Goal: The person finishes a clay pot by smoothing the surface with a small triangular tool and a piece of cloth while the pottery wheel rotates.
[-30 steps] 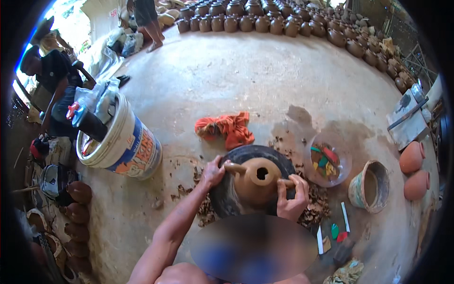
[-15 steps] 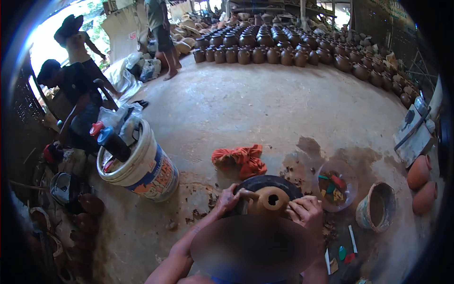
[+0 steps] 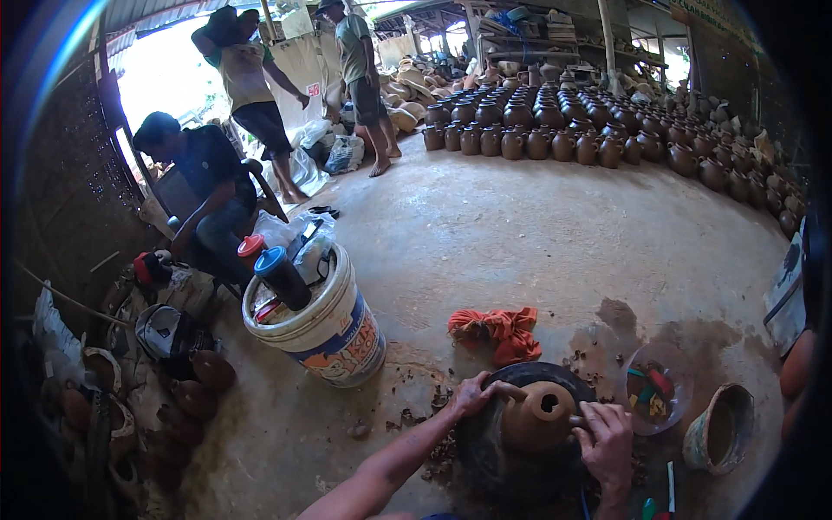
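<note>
A brown clay pot (image 3: 530,425) with a ragged dark hole in its top stands on a dark round turntable (image 3: 478,446). From its left side sticks a tube-like clay spout (image 3: 509,391). My left hand (image 3: 472,396) has its fingers closed round the outer end of that spout. On the pot's other side, my right hand (image 3: 609,440) is closed, fingers and thumb bent about a short brown stub at the wall. Whether this stub is part of the pot or a separate piece I cannot tell.
An orange cloth (image 3: 507,334) lies beyond the turntable. To the right are a clear tub (image 3: 663,425) of small coloured pieces and a round basin (image 3: 724,433). A white bucket (image 3: 355,347) carries cups and bags. Rows of brown pots (image 3: 537,143) line the back; people are at left.
My view has lifted and turned left, so pot and turntable appear lower and further right. Both hands remain at the pot. A person at the back left now has an arm raised to the head.
</note>
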The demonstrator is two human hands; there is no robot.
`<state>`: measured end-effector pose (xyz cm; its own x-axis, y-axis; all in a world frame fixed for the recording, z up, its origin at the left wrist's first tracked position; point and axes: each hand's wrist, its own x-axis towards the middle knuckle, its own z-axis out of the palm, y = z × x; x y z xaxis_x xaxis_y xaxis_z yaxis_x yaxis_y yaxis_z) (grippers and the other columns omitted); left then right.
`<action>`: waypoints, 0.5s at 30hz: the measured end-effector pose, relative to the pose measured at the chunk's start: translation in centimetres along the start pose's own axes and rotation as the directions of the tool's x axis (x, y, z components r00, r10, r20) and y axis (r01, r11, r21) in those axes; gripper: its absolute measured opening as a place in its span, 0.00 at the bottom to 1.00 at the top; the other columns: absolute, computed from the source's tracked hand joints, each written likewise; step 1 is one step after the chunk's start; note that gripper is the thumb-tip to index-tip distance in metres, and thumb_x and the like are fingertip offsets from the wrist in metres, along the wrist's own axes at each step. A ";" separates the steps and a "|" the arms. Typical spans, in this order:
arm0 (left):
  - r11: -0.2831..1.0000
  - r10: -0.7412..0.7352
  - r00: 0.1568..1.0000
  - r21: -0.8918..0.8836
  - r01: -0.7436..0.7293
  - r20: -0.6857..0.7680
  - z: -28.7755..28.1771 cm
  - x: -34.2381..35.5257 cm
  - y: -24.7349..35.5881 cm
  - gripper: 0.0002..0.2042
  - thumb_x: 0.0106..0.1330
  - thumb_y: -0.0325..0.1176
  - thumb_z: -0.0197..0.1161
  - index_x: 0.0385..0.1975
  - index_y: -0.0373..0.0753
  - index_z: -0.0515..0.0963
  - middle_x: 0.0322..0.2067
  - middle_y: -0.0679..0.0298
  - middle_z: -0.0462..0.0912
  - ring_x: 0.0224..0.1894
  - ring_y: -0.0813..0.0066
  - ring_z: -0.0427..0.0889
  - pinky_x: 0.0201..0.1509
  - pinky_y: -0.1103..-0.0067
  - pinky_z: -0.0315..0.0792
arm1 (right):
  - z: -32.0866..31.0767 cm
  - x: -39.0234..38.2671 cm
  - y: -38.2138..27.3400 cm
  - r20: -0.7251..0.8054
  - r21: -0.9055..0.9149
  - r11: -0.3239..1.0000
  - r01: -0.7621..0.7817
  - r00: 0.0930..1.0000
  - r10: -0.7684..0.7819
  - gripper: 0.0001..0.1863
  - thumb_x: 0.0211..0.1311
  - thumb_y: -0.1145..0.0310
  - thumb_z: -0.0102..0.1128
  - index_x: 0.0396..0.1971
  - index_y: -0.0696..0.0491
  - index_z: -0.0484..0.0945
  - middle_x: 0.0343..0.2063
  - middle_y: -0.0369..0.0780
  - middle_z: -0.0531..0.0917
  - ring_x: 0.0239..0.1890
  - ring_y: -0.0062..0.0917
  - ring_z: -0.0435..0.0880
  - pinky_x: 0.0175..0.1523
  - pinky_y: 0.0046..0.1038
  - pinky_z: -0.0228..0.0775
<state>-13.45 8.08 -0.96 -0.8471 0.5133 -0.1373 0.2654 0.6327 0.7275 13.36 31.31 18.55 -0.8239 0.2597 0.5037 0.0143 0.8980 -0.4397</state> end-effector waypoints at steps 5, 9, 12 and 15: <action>1.000 -0.003 0.999 -0.018 0.004 0.035 -0.4 0.5 0.1 0.32 0.76 0.61 0.58 0.68 0.41 0.75 0.56 0.40 0.86 0.62 0.38 0.82 0.66 0.54 0.76 | 0.3 1.1 0.2 0.219 -0.045 0.995 0.091 0.972 -0.079 0.14 0.58 0.65 0.76 0.43 0.52 0.90 0.43 0.38 0.89 0.50 0.36 0.83 0.58 0.42 0.72; 1.000 0.014 1.000 -0.012 -0.014 0.017 -0.4 0.7 1.1 0.30 0.76 0.60 0.59 0.65 0.41 0.77 0.55 0.40 0.87 0.61 0.37 0.83 0.65 0.54 0.77 | 0.0 0.7 1.1 0.246 0.025 1.000 -0.016 0.969 0.010 0.13 0.58 0.63 0.77 0.41 0.52 0.90 0.41 0.38 0.89 0.48 0.36 0.84 0.57 0.42 0.72; 1.000 0.018 0.999 -0.021 -0.017 0.042 -0.8 0.4 0.8 0.30 0.76 0.60 0.59 0.65 0.42 0.78 0.52 0.40 0.88 0.59 0.36 0.84 0.64 0.55 0.77 | -0.3 0.5 0.6 0.222 0.048 0.998 -0.037 0.975 0.026 0.13 0.57 0.62 0.78 0.40 0.51 0.91 0.39 0.38 0.90 0.48 0.36 0.85 0.56 0.42 0.72; 0.996 0.035 0.997 -0.084 -0.029 0.072 0.3 0.9 1.4 0.29 0.75 0.59 0.61 0.64 0.42 0.79 0.52 0.40 0.88 0.58 0.37 0.85 0.63 0.56 0.78 | -1.5 0.1 -0.4 0.242 -0.088 0.990 -0.114 0.961 0.133 0.14 0.55 0.62 0.80 0.39 0.52 0.91 0.40 0.38 0.90 0.48 0.36 0.85 0.56 0.42 0.73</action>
<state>-13.72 9.63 -0.21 -0.8018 0.5758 -0.1599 0.2505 0.5667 0.7849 14.15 31.54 19.84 -0.9270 0.2829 0.2461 0.1583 0.8902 -0.4272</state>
